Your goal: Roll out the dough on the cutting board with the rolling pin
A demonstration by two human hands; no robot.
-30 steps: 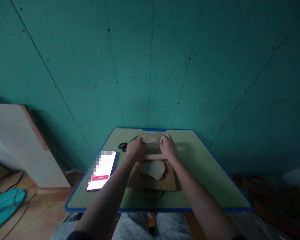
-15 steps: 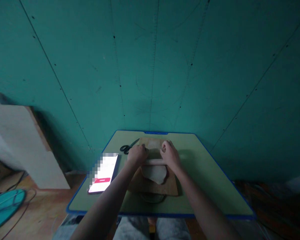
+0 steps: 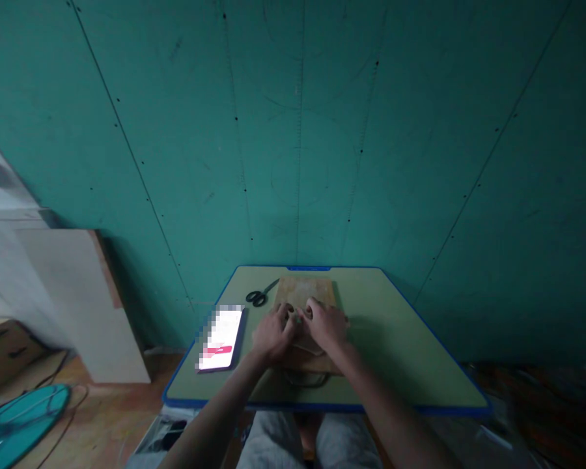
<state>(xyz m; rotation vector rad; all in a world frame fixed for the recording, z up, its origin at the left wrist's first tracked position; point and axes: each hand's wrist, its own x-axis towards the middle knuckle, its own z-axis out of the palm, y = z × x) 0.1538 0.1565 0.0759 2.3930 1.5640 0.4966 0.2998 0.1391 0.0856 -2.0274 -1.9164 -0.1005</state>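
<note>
A wooden cutting board (image 3: 305,288) lies on the small table, with a pale flat piece of dough (image 3: 306,344) on its near half. My left hand (image 3: 275,331) and my right hand (image 3: 327,324) are close together over the dough, fingers curled. Both are closed on a rolling pin, which they mostly cover; a bit of its end (image 3: 348,320) shows beyond my right hand. The dough is partly hidden beneath my hands.
Black-handled scissors (image 3: 260,296) lie left of the board. A phone with a lit screen (image 3: 222,339) rests on the table's left side. The blue-edged table (image 3: 395,339) stands against a green wall (image 3: 297,163). A pale panel (image 3: 85,299) leans at the left.
My hands have come closer together and nearer to me, now covering most of the rolling pin and dough. The view has tilted and shifted, so the table sits slightly differently.
</note>
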